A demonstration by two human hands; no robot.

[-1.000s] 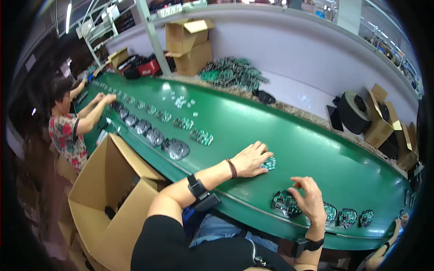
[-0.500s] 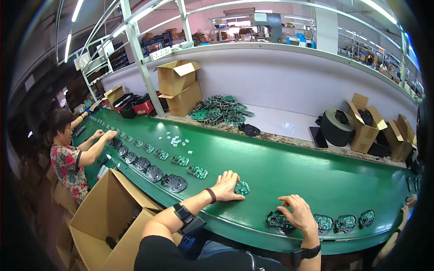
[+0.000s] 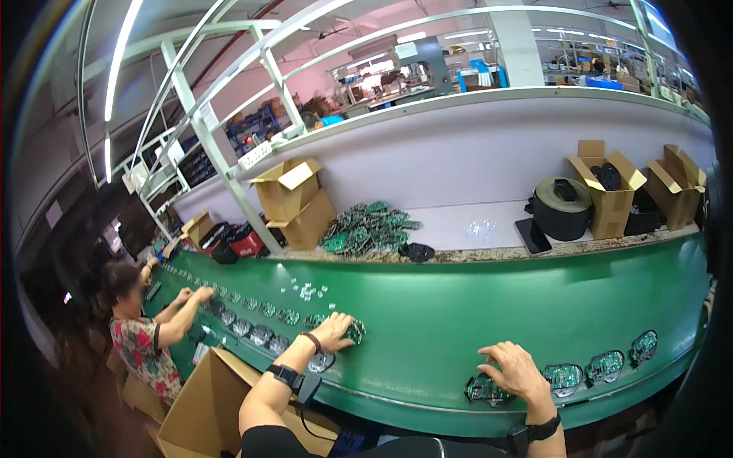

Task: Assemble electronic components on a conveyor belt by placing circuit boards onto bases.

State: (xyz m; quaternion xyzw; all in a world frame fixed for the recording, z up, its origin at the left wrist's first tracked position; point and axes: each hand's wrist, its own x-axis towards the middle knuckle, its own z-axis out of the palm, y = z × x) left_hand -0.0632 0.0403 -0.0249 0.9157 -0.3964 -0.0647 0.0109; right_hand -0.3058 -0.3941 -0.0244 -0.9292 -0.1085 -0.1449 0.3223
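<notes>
My left hand [image 3: 333,333] reaches over the green belt, its thumb and fingers around the edge of a green circuit board [image 3: 356,331]. Just left of it another circuit board [image 3: 314,320] is partly behind my fingers. Below that wrist, a black plastic shell [image 3: 321,362] is partly covered by my forearm. My right hand [image 3: 510,368] hovers with thumb and fingers apart, nothing between them. Beneath its fingertips sits a black shell with a green board in it [image 3: 484,390]. More filled shells [image 3: 563,378] line the near edge to the right.
An open cardboard box [image 3: 202,412] stands at the near left. A co-worker [image 3: 141,328] works further along the belt. Small white pieces [image 3: 307,291] lie mid-belt. On the far ledge are a board pile [image 3: 370,229], a black roll [image 3: 563,210] and cartons [image 3: 608,191].
The view has tilted and shifted. My left hand, now around the board's edge, is with it closer to the row of boards on the left. My right hand stays over the same filled shell.
</notes>
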